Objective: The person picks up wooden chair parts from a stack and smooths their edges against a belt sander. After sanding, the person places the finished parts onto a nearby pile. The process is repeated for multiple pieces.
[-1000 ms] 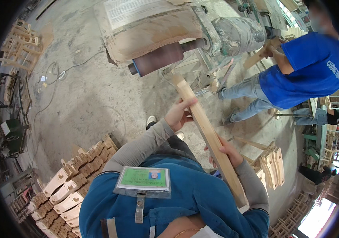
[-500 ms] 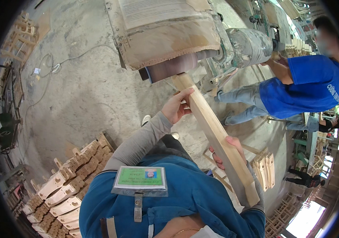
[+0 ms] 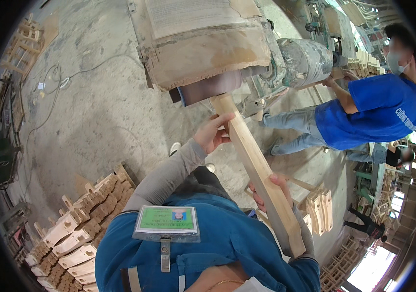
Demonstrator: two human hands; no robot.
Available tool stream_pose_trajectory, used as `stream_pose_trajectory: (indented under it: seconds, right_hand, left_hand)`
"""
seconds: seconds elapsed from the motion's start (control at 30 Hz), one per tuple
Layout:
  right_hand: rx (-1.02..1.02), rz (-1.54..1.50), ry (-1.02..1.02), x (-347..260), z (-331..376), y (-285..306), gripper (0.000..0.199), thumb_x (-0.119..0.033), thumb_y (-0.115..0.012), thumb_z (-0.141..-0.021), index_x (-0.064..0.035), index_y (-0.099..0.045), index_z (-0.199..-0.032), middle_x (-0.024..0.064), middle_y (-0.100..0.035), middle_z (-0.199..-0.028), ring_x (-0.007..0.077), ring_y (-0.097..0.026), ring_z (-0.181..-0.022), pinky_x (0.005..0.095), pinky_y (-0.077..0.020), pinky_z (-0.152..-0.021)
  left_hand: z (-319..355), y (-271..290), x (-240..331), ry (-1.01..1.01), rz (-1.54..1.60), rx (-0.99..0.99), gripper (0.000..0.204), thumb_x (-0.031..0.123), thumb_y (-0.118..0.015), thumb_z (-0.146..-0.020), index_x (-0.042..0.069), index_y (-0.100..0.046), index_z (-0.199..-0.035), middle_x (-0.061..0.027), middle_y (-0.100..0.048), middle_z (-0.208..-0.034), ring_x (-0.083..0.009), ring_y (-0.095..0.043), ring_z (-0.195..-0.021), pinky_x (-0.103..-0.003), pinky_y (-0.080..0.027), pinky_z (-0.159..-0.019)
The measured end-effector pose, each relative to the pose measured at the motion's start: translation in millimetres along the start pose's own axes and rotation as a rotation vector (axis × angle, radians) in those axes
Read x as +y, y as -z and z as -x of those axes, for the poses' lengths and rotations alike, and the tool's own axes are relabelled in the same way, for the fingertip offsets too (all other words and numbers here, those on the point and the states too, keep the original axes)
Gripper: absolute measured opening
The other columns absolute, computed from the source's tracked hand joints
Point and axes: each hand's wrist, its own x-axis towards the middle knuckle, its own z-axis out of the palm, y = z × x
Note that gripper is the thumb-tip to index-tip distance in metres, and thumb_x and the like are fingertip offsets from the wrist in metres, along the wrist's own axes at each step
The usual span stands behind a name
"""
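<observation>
A long pale wooden piece (image 3: pixel 259 168) slants from the machine down toward my right side. My left hand (image 3: pixel 212 133) grips it near its far end, thumb on top and fingers curled at the side. Farther down its length, my right hand (image 3: pixel 272 191) is wrapped round it from below. The far tip sits at the brown sanding belt (image 3: pixel 211 86) on the roller of a sanding machine (image 3: pixel 208 56); whether it touches is hard to tell. The near end angles off by my right forearm.
Stacked curved wooden parts (image 3: pixel 79 238) stand at my lower left. More shaped wood pieces (image 3: pixel 318 212) are at my right. A co-worker in a blue shirt (image 3: pixel 368 114) stands beyond the machine's motor (image 3: pixel 308 61). A cable (image 3: pixel 54 104) lies on the floor at left.
The wooden piece and both hands have shifted slightly left in the view, and its tip sits slightly lower against the belt. My grip is unchanged. The co-worker's head has come up a little.
</observation>
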Motion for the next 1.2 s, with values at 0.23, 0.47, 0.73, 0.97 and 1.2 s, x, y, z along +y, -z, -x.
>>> stream_pose_trajectory:
  seconds: [0.23, 0.47, 0.73, 0.97, 1.2]
  right_hand:
    - [-0.002, 0.040, 0.009, -5.6, -1.0, -2.1, 0.057, -0.038, -0.050, -0.081, -0.0104, -0.030, -0.127, 0.0135, -0.050, -0.086, 0.0187, -0.052, -0.054, 0.0296, -0.0453, -0.036]
    - [0.016, 0.026, -0.012, -2.7, 2.3, 1.1, 0.059, -0.039, -0.052, -0.081, -0.0110, -0.029, -0.128, 0.0135, -0.050, -0.085, 0.0195, -0.053, -0.053, 0.0302, -0.0449, -0.036]
    - [-0.003, 0.018, 0.007, 5.2, 24.7, 0.1, 0.059, -0.040, -0.050, -0.081, -0.0106, -0.030, -0.128, 0.0139, -0.050, -0.085, 0.0197, -0.052, -0.053, 0.0304, -0.0439, -0.035]
    - [0.028, 0.026, -0.014, -5.7, 10.7, -8.0, 0.058, -0.043, -0.049, -0.082, -0.0092, -0.031, -0.125, 0.0124, -0.050, -0.085, 0.0190, -0.052, -0.054, 0.0299, -0.0436, -0.035]
    - [0.034, 0.042, 0.008, -2.9, 21.5, -14.4, 0.058, -0.043, -0.050, -0.082, -0.0090, -0.031, -0.125, 0.0118, -0.049, -0.085, 0.0185, -0.051, -0.054, 0.0295, -0.0436, -0.036]
  left_hand:
    - [-4.3, 2.5, 2.6, -0.016, -0.006, -0.025, 0.041, 0.031, -0.063, -0.081, 0.004, -0.051, -0.109, -0.0043, -0.054, -0.094, -0.0194, -0.058, -0.087, -0.037, -0.050, -0.078]
    - [-6.8, 5.6, -0.9, 0.017, 0.002, -0.071, 0.048, 0.031, -0.065, -0.079, 0.004, -0.045, -0.113, -0.0071, -0.053, -0.097, -0.0186, -0.058, -0.086, -0.038, -0.051, -0.076]
    - [14.7, -9.9, -8.5, 0.008, 0.035, -0.067, 0.047, 0.030, -0.065, -0.079, 0.004, -0.046, -0.112, -0.0067, -0.053, -0.098, -0.0192, -0.058, -0.088, -0.040, -0.051, -0.079]
    - [3.8, -4.9, 0.0, 0.008, 0.032, -0.064, 0.040, 0.032, -0.063, -0.081, 0.003, -0.053, -0.106, -0.0052, -0.054, -0.095, -0.0185, -0.058, -0.087, -0.039, -0.049, -0.081]
    - [10.5, -13.3, 0.7, 0.018, 0.005, -0.052, 0.039, 0.032, -0.063, -0.081, 0.004, -0.053, -0.106, -0.0059, -0.054, -0.097, -0.0192, -0.057, -0.082, -0.038, -0.049, -0.079]
